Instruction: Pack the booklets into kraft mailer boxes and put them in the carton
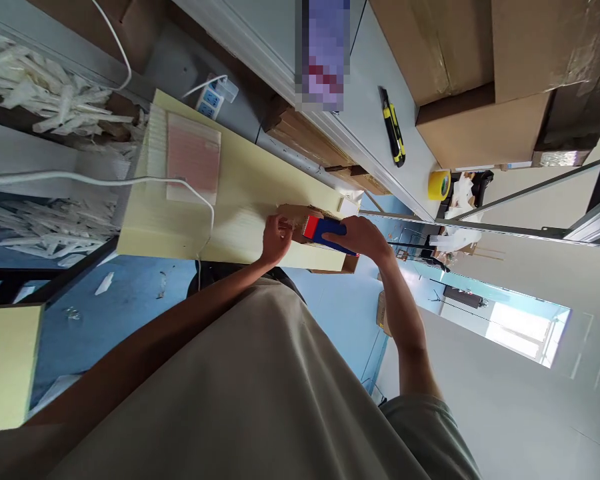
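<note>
My right hand (361, 238) is wrapped around a blue and red block-shaped thing (325, 231), its red end pointing toward my left hand. What kind of thing it is does not show clearly. My left hand (276, 239) has its fingers curled together at the left end of a small brown cardboard box (293, 215). Whatever those fingers may hold is hidden. The cardboard lies on a pale yellow tabletop (250, 180), partly covered by the blue and red thing and my right hand.
A pinkish flat sheet (194, 159) and a white cable (145, 179) lie on the tabletop's left part. Behind stand a power strip (210, 101) and a grey shelf bearing a yellow-black utility knife (393, 127), yellow tape roll (439, 185) and large cartons (480, 127). White strips (55, 100) fill the left.
</note>
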Available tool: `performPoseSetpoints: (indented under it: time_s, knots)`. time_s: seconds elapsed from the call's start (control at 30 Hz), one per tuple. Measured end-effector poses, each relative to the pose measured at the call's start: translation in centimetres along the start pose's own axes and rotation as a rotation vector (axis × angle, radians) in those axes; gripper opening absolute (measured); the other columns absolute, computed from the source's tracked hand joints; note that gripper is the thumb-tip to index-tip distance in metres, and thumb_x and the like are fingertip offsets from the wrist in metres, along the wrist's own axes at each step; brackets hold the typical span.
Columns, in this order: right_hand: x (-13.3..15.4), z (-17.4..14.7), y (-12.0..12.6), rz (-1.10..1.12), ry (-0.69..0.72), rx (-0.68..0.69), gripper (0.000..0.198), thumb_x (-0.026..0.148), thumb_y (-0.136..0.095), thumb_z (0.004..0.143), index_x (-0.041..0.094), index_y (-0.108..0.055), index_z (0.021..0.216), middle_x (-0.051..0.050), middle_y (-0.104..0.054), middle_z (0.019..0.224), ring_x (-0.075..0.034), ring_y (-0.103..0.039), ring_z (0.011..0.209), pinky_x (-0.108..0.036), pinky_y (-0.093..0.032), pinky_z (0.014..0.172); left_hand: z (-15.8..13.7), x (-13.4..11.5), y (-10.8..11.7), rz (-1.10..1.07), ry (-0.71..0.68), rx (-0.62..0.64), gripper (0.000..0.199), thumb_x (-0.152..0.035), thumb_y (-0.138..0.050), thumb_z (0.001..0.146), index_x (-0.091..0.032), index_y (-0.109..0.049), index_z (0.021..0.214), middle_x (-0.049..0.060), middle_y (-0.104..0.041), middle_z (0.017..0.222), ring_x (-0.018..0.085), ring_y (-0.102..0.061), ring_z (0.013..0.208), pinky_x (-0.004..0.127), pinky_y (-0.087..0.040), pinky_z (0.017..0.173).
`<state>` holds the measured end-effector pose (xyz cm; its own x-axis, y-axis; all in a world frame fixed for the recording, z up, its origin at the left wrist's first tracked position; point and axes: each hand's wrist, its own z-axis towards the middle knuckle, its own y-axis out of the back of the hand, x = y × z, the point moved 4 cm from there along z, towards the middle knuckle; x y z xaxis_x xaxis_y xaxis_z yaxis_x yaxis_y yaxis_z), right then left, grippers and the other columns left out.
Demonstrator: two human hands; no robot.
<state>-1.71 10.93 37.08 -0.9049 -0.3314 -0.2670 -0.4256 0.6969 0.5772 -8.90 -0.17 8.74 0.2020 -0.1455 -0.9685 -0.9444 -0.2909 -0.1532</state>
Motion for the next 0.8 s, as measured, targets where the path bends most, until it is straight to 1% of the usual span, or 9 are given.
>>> performPoseSetpoints:
  time_s: [0.07, 0.13, 0.23, 0.33, 0.43, 0.5, 0.57, 0.73, 0.8]
  knots:
    - [-0.1, -0.3, 0.0, -0.004, -0.016, -0.003, 0.054, 0.069, -0.069, 0.110, 0.016, -0.080, 0.111, -0.013, -0.083, 0.098, -0.025, -0.075, 0.088, -0.034, -0.038, 0.067, -0.7, -1.7, 0.0, -0.013, -0.099, 0.048, 0.052, -0.026, -0.068, 0.095, -0.024, -0.053, 0.145, 0.015, -0.063, 0.140, 0.029, -0.069, 0.125, 0.048, -0.061, 0.110]
    - [0.0, -0.6, -0.1, -0.004, -0.017, -0.001, 0.055, 0.070, -0.068, 0.111, 0.017, -0.080, 0.110, -0.013, -0.084, 0.099, -0.026, -0.077, 0.091, -0.034, -0.039, 0.068, -1.3, -3.4, -0.4, 0.007, -0.183, 0.144, 0.074, -0.028, -0.075, 0.091, -0.023, -0.046, 0.159, 0.018, -0.058, 0.151, 0.034, -0.065, 0.139, 0.053, -0.058, 0.120]
    - [0.4, -1.0, -0.1, -0.011, -0.003, -0.003, 0.055, 0.071, -0.067, 0.111, 0.017, -0.081, 0.110, -0.015, -0.085, 0.104, -0.028, -0.079, 0.097, -0.033, -0.043, 0.071, -0.9, -5.0, -0.9, 0.123, -0.204, 0.251, 0.105, -0.036, -0.087, 0.085, -0.021, -0.034, 0.174, 0.023, -0.054, 0.158, 0.042, -0.057, 0.149, 0.060, -0.051, 0.127]
    - [1.0, -1.3, -0.1, -0.025, 0.012, -0.012, 0.055, 0.071, -0.066, 0.111, 0.019, -0.081, 0.111, -0.016, -0.086, 0.108, -0.030, -0.080, 0.101, -0.033, -0.048, 0.075, 0.9, -5.9, -1.1, 0.216, -0.196, 0.372, 0.124, -0.042, -0.099, 0.074, -0.024, -0.034, 0.179, 0.021, -0.055, 0.157, 0.046, -0.053, 0.151, 0.063, -0.049, 0.128]
    - [1.4, -1.7, -0.2, -0.036, 0.016, -0.029, 0.055, 0.071, -0.066, 0.111, 0.019, -0.082, 0.118, -0.017, -0.086, 0.112, -0.032, -0.080, 0.105, -0.034, -0.051, 0.079, 2.6, -6.7, -1.0, 0.237, -0.217, 0.482, 0.120, -0.041, -0.102, 0.070, -0.027, -0.046, 0.175, 0.017, -0.059, 0.151, 0.045, -0.057, 0.147, 0.058, -0.052, 0.123]
    - [1.6, -1.9, -0.2, -0.045, 0.008, -0.041, 0.057, 0.071, -0.064, 0.112, 0.017, -0.081, 0.122, -0.019, -0.086, 0.115, -0.034, -0.081, 0.107, -0.035, -0.052, 0.081, 3.2, -7.3, -0.9, 0.251, -0.223, 0.518, 0.108, -0.040, -0.102, 0.071, -0.028, -0.056, 0.168, 0.015, -0.062, 0.145, 0.042, -0.062, 0.140, 0.054, -0.055, 0.118]
    - [1.6, -2.1, -0.2, -0.051, 0.001, -0.043, 0.059, 0.071, -0.063, 0.112, 0.016, -0.081, 0.124, -0.021, -0.085, 0.116, -0.035, -0.081, 0.108, -0.035, -0.053, 0.081, 3.4, -7.7, -0.8, 0.274, -0.221, 0.535, 0.102, -0.041, -0.102, 0.071, -0.028, -0.060, 0.164, 0.015, -0.064, 0.140, 0.041, -0.065, 0.133, 0.051, -0.058, 0.112]
    - [1.4, -2.6, -0.5, -0.036, 0.027, -0.051, 0.057, 0.070, -0.065, 0.112, 0.018, -0.081, 0.127, -0.019, -0.086, 0.114, -0.035, -0.081, 0.108, -0.036, -0.054, 0.082, 3.5, -7.8, -1.1, 0.306, -0.222, 0.627, 0.128, -0.046, -0.105, 0.068, -0.029, -0.043, 0.178, 0.013, -0.067, 0.135, 0.038, -0.071, 0.114, 0.046, -0.059, 0.100]
    - [1.3, -2.9, -0.7, -0.025, 0.038, -0.048, 0.056, 0.070, -0.065, 0.112, 0.018, -0.081, 0.125, -0.018, -0.086, 0.113, -0.034, -0.081, 0.106, -0.035, -0.054, 0.083, 3.8, -7.7, -1.3, 0.325, -0.245, 0.662, 0.129, -0.045, -0.107, 0.066, -0.030, -0.045, 0.177, 0.012, -0.070, 0.130, 0.038, -0.072, 0.112, 0.045, -0.059, 0.099]
